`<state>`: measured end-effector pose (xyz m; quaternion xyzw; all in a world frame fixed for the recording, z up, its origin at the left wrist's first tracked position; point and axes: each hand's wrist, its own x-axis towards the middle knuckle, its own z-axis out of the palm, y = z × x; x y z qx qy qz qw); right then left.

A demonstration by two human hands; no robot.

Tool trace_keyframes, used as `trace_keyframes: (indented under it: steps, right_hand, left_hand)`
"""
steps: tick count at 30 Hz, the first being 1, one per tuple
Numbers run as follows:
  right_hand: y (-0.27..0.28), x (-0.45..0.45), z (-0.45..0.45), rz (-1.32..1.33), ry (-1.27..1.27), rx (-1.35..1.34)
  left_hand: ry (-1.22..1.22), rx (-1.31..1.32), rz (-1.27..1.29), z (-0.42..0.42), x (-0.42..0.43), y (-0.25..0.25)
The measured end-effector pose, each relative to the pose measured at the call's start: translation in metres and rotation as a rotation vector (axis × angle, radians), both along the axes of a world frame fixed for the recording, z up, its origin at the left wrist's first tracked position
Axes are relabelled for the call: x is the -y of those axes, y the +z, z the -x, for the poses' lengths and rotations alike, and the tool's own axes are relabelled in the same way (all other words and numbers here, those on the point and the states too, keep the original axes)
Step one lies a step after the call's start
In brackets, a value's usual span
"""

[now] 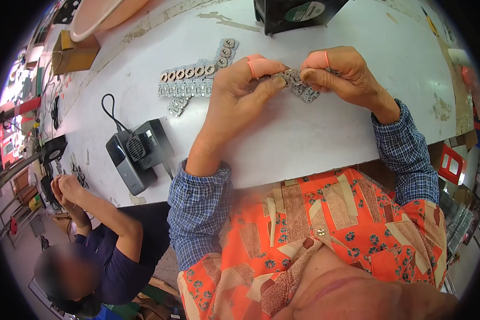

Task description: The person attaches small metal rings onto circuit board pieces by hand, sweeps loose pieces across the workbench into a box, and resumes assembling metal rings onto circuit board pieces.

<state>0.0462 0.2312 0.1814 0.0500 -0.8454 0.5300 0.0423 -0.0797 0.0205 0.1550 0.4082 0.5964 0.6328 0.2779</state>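
Observation:
My left hand [245, 90], with a pink wrap on the index finger, pinches one end of a grey metal parts panel [294, 78] between thumb and finger. My right hand [341, 77], also wrapped in pink at a finger, grips the panel's other side. The panel is made of small joined pieces and hangs just over the white table, its lower corner showing between my hands. Left of my left hand lie rows of similar grey pieces [186, 88], some with round discs on top. Fingers hide part of the held panel.
A black device with a cable [136, 154] lies on the white table [304, 138] at left. A black fan box [298, 13] stands at the back, a cardboard box [74, 53] and pink basin [98, 16] back left. A co-worker [117, 234] sits at lower left.

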Motion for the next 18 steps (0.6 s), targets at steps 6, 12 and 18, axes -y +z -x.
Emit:
trace_keyframes:
  steps: [6,12,18]
  right_hand:
    - [-0.004,0.002,0.003,-0.165,0.171,-0.174]
    - [0.012,0.020,-0.006,0.179,-0.060,0.189]
    - [0.007,0.021,0.003,0.835,-0.109,0.397]
  left_hand:
    - [-0.121,-0.097,0.089,0.003,0.005,0.003]
    - [-0.103,0.269,0.100,0.002,0.004,0.017]
    - [0.001,0.595,-0.083,-0.004,-0.002,0.010]
